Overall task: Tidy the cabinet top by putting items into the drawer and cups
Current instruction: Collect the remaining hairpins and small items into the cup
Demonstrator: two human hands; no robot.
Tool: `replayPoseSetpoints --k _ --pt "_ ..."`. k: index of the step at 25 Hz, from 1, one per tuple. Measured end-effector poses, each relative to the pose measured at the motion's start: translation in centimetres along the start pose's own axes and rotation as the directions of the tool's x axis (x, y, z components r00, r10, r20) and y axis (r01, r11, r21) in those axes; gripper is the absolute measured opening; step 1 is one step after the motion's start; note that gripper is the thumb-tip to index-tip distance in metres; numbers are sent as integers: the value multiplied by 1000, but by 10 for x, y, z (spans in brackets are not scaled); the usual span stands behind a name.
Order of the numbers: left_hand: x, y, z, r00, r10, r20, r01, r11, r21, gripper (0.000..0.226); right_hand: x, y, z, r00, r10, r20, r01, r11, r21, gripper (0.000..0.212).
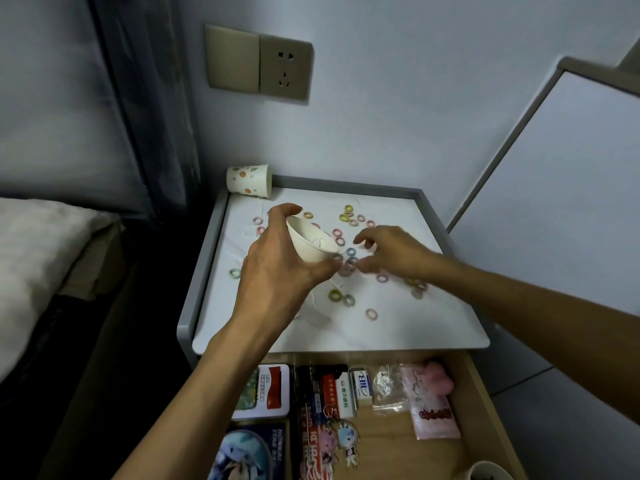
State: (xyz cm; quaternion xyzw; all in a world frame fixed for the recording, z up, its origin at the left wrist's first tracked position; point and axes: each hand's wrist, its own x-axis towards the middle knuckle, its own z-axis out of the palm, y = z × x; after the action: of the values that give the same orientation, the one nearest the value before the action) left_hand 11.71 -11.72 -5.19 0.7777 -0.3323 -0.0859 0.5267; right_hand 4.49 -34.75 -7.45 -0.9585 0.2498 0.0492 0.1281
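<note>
My left hand (277, 268) grips a white paper cup (310, 242), tilted with its mouth facing right, above the white cabinet top (415, 323). My right hand (388, 251) hovers just right of the cup with curled fingers over a cluster of small coloured hair rings (349, 259); whether it pinches one is unclear. Several more rings lie scattered over the top, such as a green one (335, 294) and a pink one (371, 313). A second dotted paper cup (248, 180) lies on its side at the back left corner. The drawer (481, 403) below stands open.
The drawer holds small boxes (275, 389), plastic bags (433, 407), keychain charms (341, 438) and a card pack. Another cup's rim (488, 471) shows at the bottom right. A bed (41, 258) lies left, a wall socket (285, 71) above, a white panel (554, 202) right.
</note>
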Motion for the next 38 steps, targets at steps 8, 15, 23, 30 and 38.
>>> replayPoseSetpoints --k 8,15,23,30,38 --pt "7 -2 0 999 -31 -15 30 998 -55 82 12 5 43 988 -11 -156 46 974 223 10" --pt "7 -4 0 999 -35 -16 34 997 -70 82 2 29 25 978 138 -160 -94 962 255 9" --pt "10 -1 -5 997 -49 -51 45 996 -74 83 6 8 37 981 0 -195 -2 1000 -13 21" --pt "11 -2 -7 997 -52 -56 47 996 -77 83 15 8 49 954 -27 -298 -47 970 -239 19" --pt "10 1 -8 997 -46 -57 42 996 -74 83 31 5 30 981 109 -161 -117 992 -37 28"
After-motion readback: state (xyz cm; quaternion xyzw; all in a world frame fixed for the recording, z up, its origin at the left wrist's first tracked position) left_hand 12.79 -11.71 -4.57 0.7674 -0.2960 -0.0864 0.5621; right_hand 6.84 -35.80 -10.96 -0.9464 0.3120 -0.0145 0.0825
